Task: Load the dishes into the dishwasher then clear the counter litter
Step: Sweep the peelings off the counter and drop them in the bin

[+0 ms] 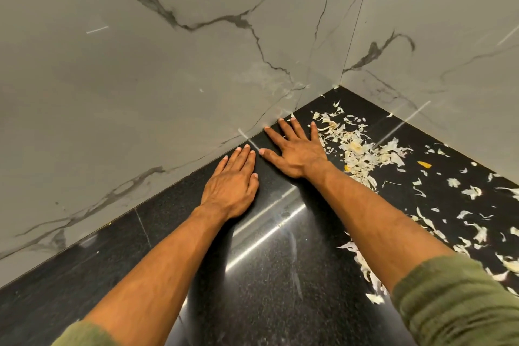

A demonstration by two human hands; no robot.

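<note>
Both hands lay flat, fingers straight, on the black counter [280,275]: left hand [231,181] beside right hand [297,152]. Garlic-skin litter [362,149] sat at three o'clock of the right hand. Risk: a fast sweep would likely scatter light flakes into the corner.

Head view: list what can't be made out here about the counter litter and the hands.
- Peel scraps: the spread runs off the right edge, so its full extent is unknown.
- Scraps under the right forearm: hidden by the arm.
- Left hand and right hand: palms lie flat on the black counter; anything beneath is hidden.
- Dishwasher and dishes: outside the frame.
- Small orange bit: too small to identify.
</note>
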